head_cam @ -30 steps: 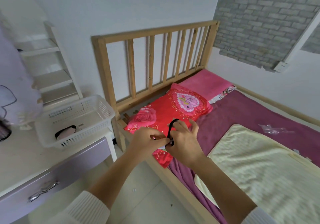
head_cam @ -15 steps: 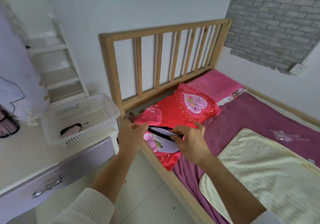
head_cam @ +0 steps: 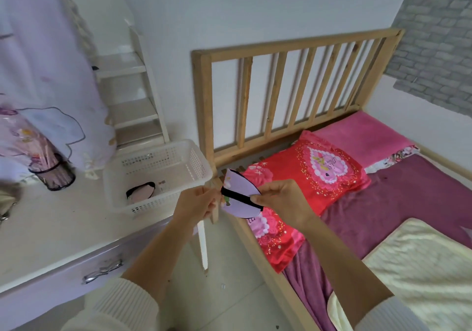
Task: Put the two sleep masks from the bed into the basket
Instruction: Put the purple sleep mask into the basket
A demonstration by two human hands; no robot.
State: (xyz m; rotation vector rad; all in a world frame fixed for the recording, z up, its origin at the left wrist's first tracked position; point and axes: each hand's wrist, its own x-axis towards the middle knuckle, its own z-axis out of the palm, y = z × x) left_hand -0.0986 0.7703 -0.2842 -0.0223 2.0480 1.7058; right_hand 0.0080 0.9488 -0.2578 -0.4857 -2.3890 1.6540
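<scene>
A lilac sleep mask (head_cam: pixel 238 192) with a black strap hangs in the air between the bed edge and the desk. My left hand (head_cam: pixel 196 205) pinches its left end and my right hand (head_cam: pixel 281 201) grips its right end and strap. The white plastic basket (head_cam: pixel 184 162) stands on the desk just left of my hands. A pink sleep mask (head_cam: pixel 140 192) with a black edge lies on the basket's floor.
The wooden bed (head_cam: pixel 281 274) with a slatted headboard (head_cam: pixel 293 93) fills the right side, carrying a red pillow (head_cam: pixel 306 177), a pink pillow (head_cam: pixel 362 136) and a cream blanket (head_cam: pixel 413 266). The white desk (head_cam: pixel 51 233) holds a dark pen cup (head_cam: pixel 52 174). White shelves (head_cam: pixel 132 98) stand behind the basket.
Both hands lifted the lilac mask off the red pillow and carried it left, past the bed edge toward the basket. The view swung left with them.
</scene>
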